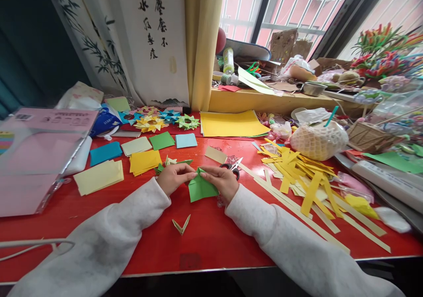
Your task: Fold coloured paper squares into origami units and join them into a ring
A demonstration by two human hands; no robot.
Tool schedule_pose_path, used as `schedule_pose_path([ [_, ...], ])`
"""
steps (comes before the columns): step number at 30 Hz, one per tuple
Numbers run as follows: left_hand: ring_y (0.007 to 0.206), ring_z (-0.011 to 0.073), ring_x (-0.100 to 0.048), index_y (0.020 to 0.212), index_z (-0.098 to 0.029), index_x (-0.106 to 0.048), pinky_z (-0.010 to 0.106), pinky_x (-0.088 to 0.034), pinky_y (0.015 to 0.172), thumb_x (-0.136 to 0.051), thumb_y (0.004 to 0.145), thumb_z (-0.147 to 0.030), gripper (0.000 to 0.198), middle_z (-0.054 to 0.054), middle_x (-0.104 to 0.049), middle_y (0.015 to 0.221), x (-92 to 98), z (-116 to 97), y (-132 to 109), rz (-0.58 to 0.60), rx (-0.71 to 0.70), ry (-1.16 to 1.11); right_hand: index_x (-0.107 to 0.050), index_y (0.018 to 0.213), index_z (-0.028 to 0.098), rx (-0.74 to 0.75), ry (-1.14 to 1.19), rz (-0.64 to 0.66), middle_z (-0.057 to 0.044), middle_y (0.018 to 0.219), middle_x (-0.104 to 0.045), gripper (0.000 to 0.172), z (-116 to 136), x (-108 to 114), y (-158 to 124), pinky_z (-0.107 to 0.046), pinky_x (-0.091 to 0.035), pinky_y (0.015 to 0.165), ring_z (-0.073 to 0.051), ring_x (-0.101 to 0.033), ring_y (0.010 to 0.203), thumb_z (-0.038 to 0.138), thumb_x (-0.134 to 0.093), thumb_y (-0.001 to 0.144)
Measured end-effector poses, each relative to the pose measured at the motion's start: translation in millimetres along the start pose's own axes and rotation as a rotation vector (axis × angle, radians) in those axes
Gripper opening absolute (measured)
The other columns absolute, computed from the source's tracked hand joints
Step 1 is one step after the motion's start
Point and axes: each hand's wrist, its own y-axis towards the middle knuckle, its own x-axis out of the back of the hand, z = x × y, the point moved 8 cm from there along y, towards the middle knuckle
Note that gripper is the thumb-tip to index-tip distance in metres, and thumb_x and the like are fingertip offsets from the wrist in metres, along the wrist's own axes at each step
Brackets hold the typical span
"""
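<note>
A green sheet of paper (202, 190) with a crease and its top corners folded in is held up over the red table. My left hand (176, 177) pinches its upper left edge. On the other side my right hand (224, 181) grips the upper right part, thumb and fingers closed on the paper. Just beyond my left hand lie folded green and cream paper pieces (170, 161), partly hidden by it. A small V-shaped folded cream piece (181, 225) rests nearer to me. Black-handled scissors (235, 169) lie behind my right hand.
Stacks of yellow (145, 162), cream (99, 177) and blue paper (105, 153) lie at left. Finished paper stars (150, 123) sit behind them. Yellow paper strips (312, 191) spread at right. Large yellow sheets (231, 124) lie at the back, near a netted round item with a straw (319, 139).
</note>
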Motion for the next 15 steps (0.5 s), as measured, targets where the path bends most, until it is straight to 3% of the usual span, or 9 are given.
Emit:
schedule_pose_path([
  [7,0.052,0.0098,-0.047,0.069,-0.012,-0.057,0.022,-0.04,0.05,-0.057,0.065,-0.037,0.025,-0.001,-0.051,0.057,-2.8,-3.6,-0.2,0.022,-0.019,0.034,-0.061,0.093,0.015,0.029,-0.069,0.045,-0.006,0.081,-0.067,0.043,1.6,-1.4,0.3,-0.036,-0.047,0.076,-0.022,-0.061,0.082,0.037,-0.066,0.056],
  [15,0.047,0.0074,-0.04,0.067,-0.013,-0.055,0.02,-0.033,0.044,-0.054,0.068,-0.038,0.025,-0.002,-0.045,0.053,1.4,-3.6,-1.3,-0.023,-0.045,0.16,-0.063,0.081,0.015,0.039,-0.14,0.111,-0.005,0.079,-0.067,0.033,2.2,-8.7,-0.4,-0.031,-0.046,0.069,-0.019,-0.061,0.076,0.036,-0.066,0.056],
])
